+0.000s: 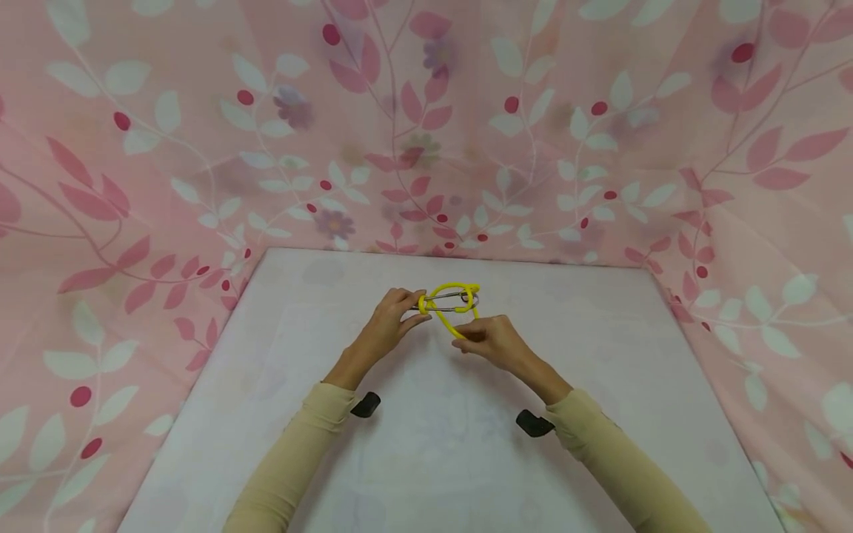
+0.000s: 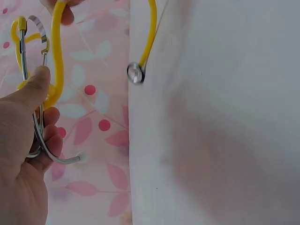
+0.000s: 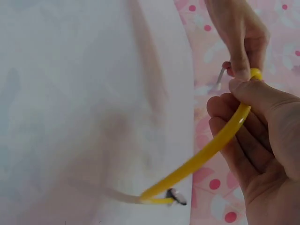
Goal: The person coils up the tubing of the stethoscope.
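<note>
A stethoscope with yellow tubing (image 1: 448,285) and silver metal ear tubes is held up between both hands. My left hand (image 1: 392,314) grips the ear tubes where the yellow tubing wraps around them, thumb on top; one pale ear tip (image 2: 82,158) sticks out below its fingers. My right hand (image 1: 496,342) pinches the yellow tubing between thumb and fingers, with the palm side showing in the right wrist view. Past that hand the tubing hangs down in a bend, and the round chest piece (image 3: 176,197) dangles from its end, blurred.
A table with a pale white cover (image 1: 440,459) spreads under both arms. Pink floral cloth (image 1: 426,133) hangs behind it and at both sides. Small black devices (image 1: 535,423) sit at the wrists beside the beige sleeves (image 1: 293,451).
</note>
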{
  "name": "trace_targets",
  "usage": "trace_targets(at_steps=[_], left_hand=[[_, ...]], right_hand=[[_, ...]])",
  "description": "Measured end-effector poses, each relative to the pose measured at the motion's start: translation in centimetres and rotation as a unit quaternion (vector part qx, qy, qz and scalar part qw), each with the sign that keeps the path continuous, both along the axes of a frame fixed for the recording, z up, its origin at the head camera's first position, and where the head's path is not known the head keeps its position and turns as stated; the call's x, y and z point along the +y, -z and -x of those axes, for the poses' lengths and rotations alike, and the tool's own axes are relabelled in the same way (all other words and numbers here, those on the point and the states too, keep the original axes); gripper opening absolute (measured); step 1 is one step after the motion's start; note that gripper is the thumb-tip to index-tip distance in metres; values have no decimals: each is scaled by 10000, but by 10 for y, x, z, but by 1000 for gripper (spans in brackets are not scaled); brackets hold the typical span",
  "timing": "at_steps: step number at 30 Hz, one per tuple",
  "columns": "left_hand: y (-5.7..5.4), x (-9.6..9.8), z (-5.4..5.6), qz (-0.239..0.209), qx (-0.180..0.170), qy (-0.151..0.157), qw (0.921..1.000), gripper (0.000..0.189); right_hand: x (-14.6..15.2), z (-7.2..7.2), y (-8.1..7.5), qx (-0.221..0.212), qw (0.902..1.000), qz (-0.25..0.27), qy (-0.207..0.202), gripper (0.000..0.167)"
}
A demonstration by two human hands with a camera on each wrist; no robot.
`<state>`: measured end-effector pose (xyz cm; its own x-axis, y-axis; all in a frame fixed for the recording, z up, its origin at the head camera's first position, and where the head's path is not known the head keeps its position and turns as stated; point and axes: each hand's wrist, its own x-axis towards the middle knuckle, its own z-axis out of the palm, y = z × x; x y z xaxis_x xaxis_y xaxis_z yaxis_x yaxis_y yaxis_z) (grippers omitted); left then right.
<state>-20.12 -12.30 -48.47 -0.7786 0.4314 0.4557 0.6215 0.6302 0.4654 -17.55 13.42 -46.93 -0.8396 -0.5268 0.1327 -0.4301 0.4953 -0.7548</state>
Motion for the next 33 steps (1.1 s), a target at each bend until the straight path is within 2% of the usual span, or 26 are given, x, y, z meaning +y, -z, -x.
trace_targets(at_steps=[5,11,15,20,23,28,33], left_hand=[[2,-3,2,181,-11,-240,9995,55],[7,-6,2,392,145,-221,9989,53],[9,-1,0,697,81,-134,9974,51],[6,11,-4,976,-53,43,9952,49],[5,18,-8,1082,-23,123,9941,48],[1,30,-17,1179,151,398,9921,46],[-1,37,-26,1182,515,739,9889,47]], right_hand=[[2,-10,-7,307,9993,-179,-96,29],[5,-20,-18,587,9977,-275,-195,25],[4,-21,-34,724,9954,-494,-387,20],[0,-15,-59,1210,9870,-884,-585,17],[-1,-10,-68,1499,9815,-966,-693,18],[-1,0,-73,1812,9751,-851,-950,17],[1,16,-72,1846,9748,-798,-971,15]])
